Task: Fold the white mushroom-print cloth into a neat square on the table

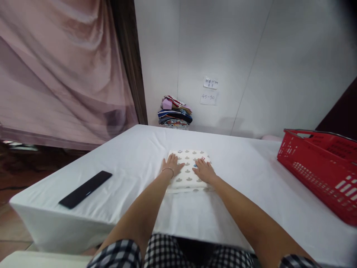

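Note:
A folded white cloth printed with small grey shapes lies in the middle of the white-covered table. My left hand rests flat on its left side, fingers stretched out, a thin bracelet at the wrist. My right hand lies flat on the cloth's right side with its fingers spread. Neither hand grips anything.
A red plastic basket stands at the table's right edge. A long black flat object lies near the left front corner. A stack of folded colourful clothes sits at the far edge by the wall. A pink curtain hangs at left.

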